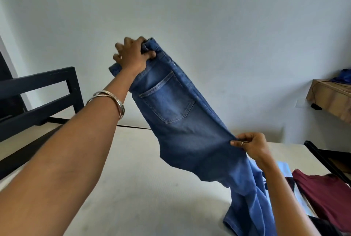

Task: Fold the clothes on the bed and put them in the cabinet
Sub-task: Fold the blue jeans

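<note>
Pale bed (133,188) is filling the foreground, jeans' (182,121) legs trailing onto it at right beside a maroon garment (326,195). Right hand (252,146) is pinching the jeans' side seam. Farther up, left hand (133,55) is gripping the waistband, holding the jeans aloft before the white wall (228,26).

Centre: jeans (182,121) raised above the bed (133,188).
Lower right: folded clothes (322,194) on the bed.
Right edge: shelf (330,97).
</note>
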The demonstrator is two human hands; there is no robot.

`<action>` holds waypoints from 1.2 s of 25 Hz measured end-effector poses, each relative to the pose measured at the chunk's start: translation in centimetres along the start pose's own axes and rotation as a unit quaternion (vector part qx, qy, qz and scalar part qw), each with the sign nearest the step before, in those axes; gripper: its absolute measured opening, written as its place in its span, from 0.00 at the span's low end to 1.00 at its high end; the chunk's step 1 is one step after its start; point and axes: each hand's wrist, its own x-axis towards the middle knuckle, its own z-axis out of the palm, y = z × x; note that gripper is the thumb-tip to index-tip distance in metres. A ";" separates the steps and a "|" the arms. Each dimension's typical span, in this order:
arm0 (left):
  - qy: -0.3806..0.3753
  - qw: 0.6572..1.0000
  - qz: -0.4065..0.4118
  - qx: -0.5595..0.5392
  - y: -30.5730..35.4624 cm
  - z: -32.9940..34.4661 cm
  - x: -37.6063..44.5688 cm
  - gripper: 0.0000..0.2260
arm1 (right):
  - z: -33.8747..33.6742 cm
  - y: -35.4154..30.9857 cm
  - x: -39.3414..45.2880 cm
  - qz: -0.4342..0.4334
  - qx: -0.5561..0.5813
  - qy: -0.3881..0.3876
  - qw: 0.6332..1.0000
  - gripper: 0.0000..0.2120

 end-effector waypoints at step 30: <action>0.021 0.584 -0.760 -0.283 -38.4 15.6 -39.0 0.17 | 28.6 20.1 -17.8 0.472 0.136 0.015 0.871 0.22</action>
